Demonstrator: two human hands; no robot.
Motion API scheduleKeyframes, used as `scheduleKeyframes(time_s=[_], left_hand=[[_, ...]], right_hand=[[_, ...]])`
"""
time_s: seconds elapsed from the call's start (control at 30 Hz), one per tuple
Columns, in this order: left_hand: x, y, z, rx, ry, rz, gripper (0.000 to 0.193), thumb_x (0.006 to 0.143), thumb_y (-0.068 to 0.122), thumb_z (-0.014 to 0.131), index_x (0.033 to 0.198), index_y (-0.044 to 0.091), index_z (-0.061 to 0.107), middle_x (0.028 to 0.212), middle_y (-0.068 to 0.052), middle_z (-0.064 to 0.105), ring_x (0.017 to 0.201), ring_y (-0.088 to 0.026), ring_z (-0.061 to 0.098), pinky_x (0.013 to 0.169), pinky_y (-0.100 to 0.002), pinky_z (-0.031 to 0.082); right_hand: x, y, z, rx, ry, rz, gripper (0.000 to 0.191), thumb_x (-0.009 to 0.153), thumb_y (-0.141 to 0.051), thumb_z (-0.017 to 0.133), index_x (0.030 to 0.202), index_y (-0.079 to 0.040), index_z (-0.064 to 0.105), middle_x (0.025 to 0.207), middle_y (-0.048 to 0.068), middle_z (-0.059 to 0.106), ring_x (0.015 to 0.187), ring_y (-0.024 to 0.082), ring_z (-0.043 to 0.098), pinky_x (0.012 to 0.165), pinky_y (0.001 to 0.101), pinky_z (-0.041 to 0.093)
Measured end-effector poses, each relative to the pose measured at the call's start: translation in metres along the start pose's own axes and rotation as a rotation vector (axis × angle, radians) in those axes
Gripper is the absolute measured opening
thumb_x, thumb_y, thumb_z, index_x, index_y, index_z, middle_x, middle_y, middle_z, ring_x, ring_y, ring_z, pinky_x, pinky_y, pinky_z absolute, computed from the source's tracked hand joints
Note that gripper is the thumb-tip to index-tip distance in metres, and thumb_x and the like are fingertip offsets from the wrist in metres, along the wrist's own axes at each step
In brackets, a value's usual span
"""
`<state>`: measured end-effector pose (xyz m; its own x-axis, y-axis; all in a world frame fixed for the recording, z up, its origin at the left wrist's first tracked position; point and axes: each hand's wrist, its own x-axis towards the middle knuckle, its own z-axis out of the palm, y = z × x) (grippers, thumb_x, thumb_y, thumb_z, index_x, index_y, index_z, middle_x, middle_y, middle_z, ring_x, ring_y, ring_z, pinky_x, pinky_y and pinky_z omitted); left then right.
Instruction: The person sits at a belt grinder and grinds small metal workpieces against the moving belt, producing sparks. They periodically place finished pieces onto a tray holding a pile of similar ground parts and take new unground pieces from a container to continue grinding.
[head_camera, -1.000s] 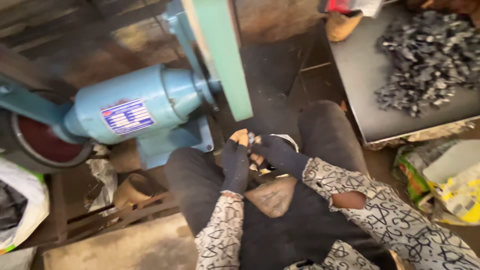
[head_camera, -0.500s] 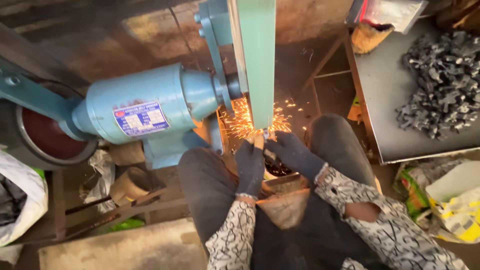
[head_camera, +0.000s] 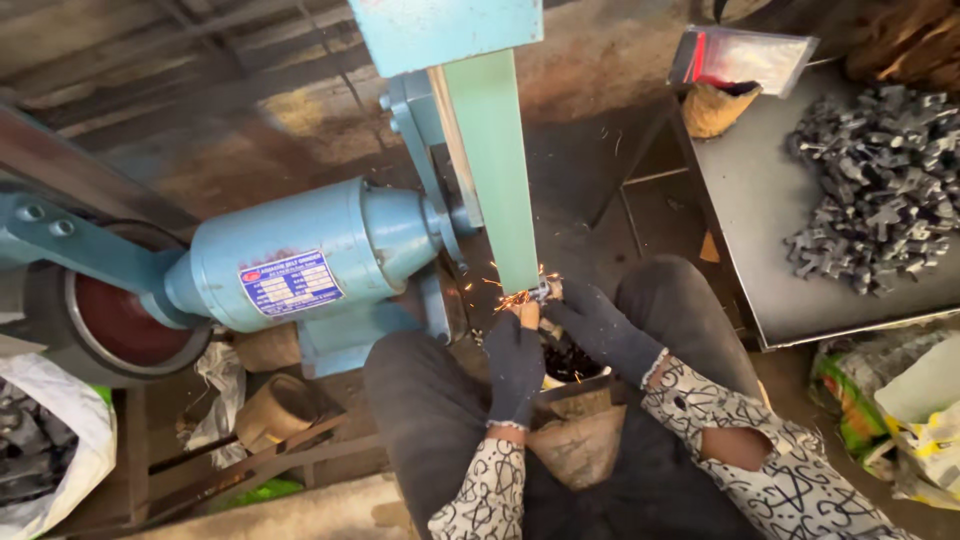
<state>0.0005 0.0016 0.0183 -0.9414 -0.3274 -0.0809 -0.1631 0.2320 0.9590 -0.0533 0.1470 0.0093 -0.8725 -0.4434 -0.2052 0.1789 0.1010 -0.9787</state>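
Both my hands wear dark gloves and meet at the lower end of a green grinding belt (head_camera: 490, 150). My left hand (head_camera: 514, 362) and my right hand (head_camera: 598, 326) pinch a small metal part (head_camera: 541, 291) against the belt. Orange sparks fly off to the left of the contact point. A blue motor (head_camera: 300, 260) drives the belt from the left. My knees in dark trousers sit on either side of my hands.
A dark metal tray (head_camera: 760, 230) at the right carries a heap of several small grey metal parts (head_camera: 875, 190). A container of dark parts (head_camera: 570, 360) sits between my knees. A red wheel (head_camera: 120, 320) is at far left; bags lie at both lower corners.
My hands rose from my lap to the belt and pressed the part against it. Sparks were broad half a second ago and are now fewer. The view shifted closer.
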Motion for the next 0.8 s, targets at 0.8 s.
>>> scheduleKeyframes(time_s=[0.8], left_hand=[[-0.007, -0.007, 0.002, -0.550, -0.103, -0.122, 0.035, 0.107, 0.029, 0.057, 0.118, -0.002, 0.067, 0.088, -0.007, 0.070, 0.074, -0.013, 0.065, 0.066, -0.028, 0.054]], right_hand=[[-0.015, -0.002, 0.005, -0.094, 0.095, -0.028, 0.020, 0.103, -0.019, 0.060, 0.100, 0.001, 0.063, 0.082, 0.004, 0.065, 0.073, 0.011, 0.061, 0.066, 0.0288, 0.051]])
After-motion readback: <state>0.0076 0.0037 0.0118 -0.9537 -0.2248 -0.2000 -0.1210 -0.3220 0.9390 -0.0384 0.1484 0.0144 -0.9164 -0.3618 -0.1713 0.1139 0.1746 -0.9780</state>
